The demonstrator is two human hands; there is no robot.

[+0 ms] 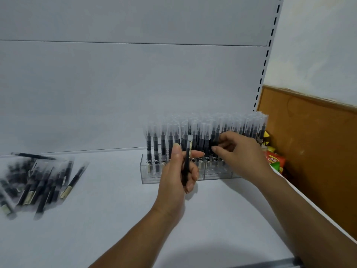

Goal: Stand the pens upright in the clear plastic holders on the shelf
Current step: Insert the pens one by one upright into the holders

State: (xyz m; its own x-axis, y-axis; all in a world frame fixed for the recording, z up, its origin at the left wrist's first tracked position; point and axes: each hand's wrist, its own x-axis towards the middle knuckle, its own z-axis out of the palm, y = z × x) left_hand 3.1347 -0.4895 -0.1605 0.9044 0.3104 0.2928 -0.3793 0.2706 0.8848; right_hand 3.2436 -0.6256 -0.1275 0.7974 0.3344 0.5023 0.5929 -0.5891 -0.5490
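Two clear plastic holders (152,174) stand side by side at the back right of the white shelf (108,219), filled with several upright black pens with frosted caps (162,140). My left hand (176,176) grips one black pen (187,163) upright, just in front of the holders. My right hand (241,155) reaches into the front row, its thumb and fingers pinching a standing pen (215,140) by the barrel. A loose heap of black pens (38,182) lies at the left of the shelf.
The shelf's white back panel rises behind the holders, with a slotted upright (264,64) at the right. Beyond the shelf's right edge are colourful snack packets (274,161) and a brown wooden wall panel (318,151). A metal front rail (270,265) runs along the shelf's near edge.
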